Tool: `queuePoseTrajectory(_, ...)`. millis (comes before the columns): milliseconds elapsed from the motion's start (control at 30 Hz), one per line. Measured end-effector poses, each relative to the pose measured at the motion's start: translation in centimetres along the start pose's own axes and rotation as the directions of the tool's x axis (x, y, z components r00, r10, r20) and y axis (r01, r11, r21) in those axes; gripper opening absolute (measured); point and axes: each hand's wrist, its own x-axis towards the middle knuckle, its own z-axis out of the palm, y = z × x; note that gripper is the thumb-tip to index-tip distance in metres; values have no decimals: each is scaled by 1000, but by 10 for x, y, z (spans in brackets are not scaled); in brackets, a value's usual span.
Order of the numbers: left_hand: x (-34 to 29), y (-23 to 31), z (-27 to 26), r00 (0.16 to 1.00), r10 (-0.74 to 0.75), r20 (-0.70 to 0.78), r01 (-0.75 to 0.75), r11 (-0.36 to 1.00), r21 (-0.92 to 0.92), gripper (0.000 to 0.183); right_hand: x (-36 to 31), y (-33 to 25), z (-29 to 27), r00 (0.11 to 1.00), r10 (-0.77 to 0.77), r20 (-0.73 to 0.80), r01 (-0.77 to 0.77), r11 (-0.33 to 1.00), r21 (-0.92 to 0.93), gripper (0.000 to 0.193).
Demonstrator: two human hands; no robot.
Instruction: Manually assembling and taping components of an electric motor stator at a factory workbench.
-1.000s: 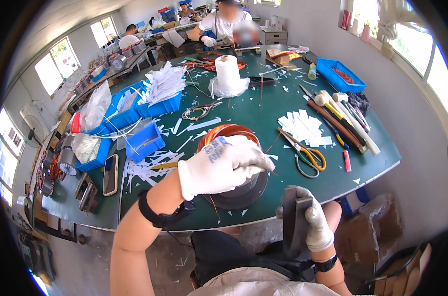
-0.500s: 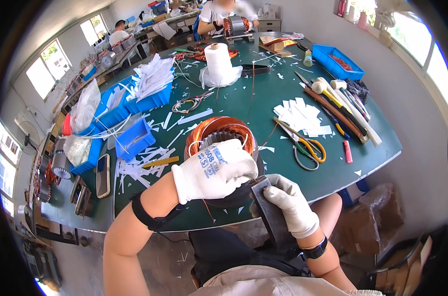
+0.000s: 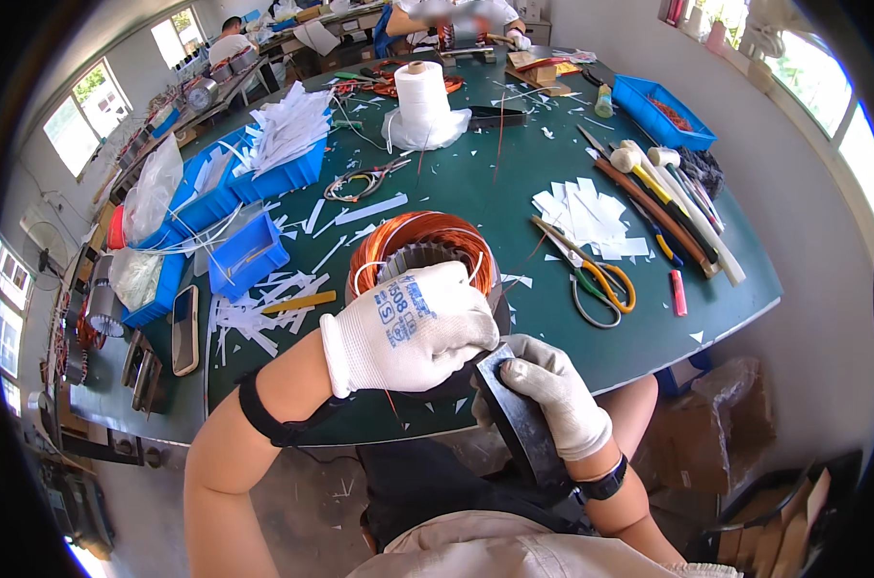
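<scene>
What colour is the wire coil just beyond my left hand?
The wire coil is coppery orange; the head view shows it best.

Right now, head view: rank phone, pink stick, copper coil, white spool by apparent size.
1. Copper coil, partly covered by the left hand
2. White spool
3. Phone
4. Pink stick

The spool stands farther off; true sizes unsure.

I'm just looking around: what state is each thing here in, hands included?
Dark bar: held, tilted.
Right hand: closed on it.
Left hand: fingers curled near its upper end; anything pinched is hidden.
Copper coil: partly hidden behind that hand.
White spool: upright.
Scissors: lying, unheld.
Paper-strip bin: heaped above its rim.
Far-right blue bin: open, reddish bits inside.
</scene>
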Motion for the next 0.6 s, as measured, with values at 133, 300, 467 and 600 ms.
queuePoseTrajectory(133, 7, -1, 1, 1000, 18, 16, -18, 1000, -10, 16, -17, 14, -20, 997, -17, 73, 8, 993, 118, 35)
queuePoseTrajectory(300, 2, 4, -1, 1000, -6, -12, 7, 1000, 30, 15, -2, 1, -1, 1000, -26, 8, 27, 996, -86, 37)
queuePoseTrajectory(467, 8, 4, 3, 998, 15, 56, -17, 999, 30, 10, -17, 13, -14, 999, -30, 20, 29, 997, 66, 35)
queuePoseTrajectory(600, -3, 9, -3, 1000, 13, 28, -14, 999, 40, 11, -9, 9, -8, 1000, -22, 0, 22, 998, -65, 36)
